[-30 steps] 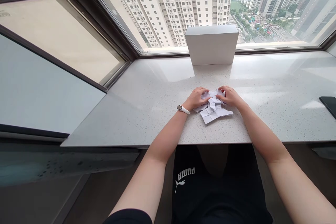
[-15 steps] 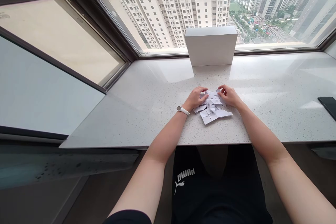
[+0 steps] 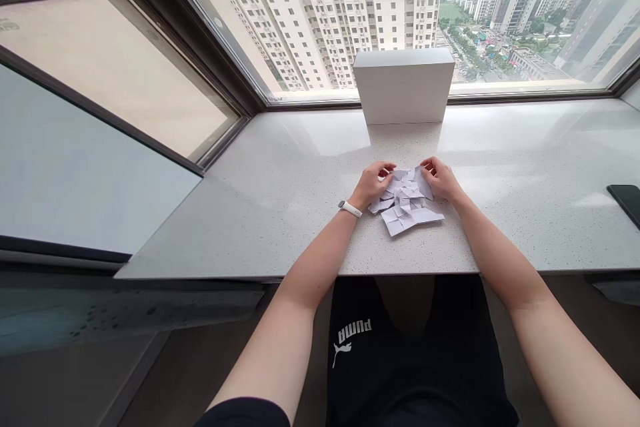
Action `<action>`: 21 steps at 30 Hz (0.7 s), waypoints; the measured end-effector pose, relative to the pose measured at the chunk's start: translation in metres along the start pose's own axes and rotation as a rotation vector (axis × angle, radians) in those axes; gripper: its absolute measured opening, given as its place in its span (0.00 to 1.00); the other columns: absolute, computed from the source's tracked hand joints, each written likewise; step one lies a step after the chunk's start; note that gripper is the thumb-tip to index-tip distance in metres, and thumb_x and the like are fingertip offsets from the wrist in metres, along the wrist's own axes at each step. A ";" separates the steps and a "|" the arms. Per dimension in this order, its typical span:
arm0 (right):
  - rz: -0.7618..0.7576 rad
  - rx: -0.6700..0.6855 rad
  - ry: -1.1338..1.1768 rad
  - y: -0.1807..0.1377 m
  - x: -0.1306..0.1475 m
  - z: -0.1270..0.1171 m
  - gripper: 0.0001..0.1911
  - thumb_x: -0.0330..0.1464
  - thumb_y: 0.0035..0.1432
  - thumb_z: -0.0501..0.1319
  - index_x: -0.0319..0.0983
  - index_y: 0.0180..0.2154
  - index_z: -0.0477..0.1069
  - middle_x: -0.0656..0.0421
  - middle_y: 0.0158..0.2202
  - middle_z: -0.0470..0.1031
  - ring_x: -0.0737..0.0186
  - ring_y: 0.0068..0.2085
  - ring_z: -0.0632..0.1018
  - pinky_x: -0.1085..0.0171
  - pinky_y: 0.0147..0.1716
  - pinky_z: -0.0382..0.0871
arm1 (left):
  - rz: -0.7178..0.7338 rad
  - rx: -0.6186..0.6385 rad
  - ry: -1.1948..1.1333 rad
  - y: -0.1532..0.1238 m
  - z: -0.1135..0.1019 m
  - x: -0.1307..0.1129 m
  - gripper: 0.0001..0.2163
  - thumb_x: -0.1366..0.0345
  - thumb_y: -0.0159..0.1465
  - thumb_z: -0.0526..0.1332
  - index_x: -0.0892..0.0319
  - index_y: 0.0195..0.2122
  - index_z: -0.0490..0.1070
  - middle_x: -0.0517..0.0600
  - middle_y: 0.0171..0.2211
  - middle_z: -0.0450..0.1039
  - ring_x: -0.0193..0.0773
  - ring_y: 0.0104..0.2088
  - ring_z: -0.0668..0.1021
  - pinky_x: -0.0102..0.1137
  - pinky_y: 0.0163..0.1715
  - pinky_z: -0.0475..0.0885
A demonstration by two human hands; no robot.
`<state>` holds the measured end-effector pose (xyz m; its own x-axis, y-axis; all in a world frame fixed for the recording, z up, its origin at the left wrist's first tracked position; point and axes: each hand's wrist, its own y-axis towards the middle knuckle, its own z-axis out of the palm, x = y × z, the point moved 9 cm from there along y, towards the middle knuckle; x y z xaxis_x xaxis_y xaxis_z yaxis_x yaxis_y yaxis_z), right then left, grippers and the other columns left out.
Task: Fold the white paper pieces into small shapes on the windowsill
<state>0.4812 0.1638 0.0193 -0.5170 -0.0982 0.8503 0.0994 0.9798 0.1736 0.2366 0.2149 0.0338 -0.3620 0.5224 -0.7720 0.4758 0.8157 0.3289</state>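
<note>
Both hands pinch the far edge of the creased paper point(image 3: 406, 203) on the counter point(image 3: 280, 213), left hand point(image 3: 374, 183) and right hand point(image 3: 440, 179) with fingers curled narrow.

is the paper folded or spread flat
Folded: the paper is creased into many small flaps, its far edge pinched by the left hand and right hand.

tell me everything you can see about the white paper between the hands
The paper is a white sheet, heavily creased into a grid of small squares and triangles, partly folded up and rumpled. Its near corner lies flat on the speckled pale counter; the far part stands raised. The left hand grips its left edge and the right hand pinches its raised right corner.
</note>
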 end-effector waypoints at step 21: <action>-0.102 0.010 -0.115 -0.001 0.009 0.003 0.08 0.34 0.75 0.66 0.43 0.43 0.84 0.51 0.48 0.90 0.52 0.42 0.83 0.52 0.50 0.81 | -0.152 -0.328 -0.253 0.001 -0.023 0.018 0.08 0.64 0.76 0.71 0.56 0.54 0.84 0.58 0.52 0.90 0.45 0.48 0.89 0.39 0.49 0.87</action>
<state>0.4735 0.1628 0.0256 -0.6183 -0.1769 0.7657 0.0337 0.9675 0.2507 0.2125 0.2311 0.0328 -0.1813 0.3466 -0.9203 0.1382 0.9355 0.3251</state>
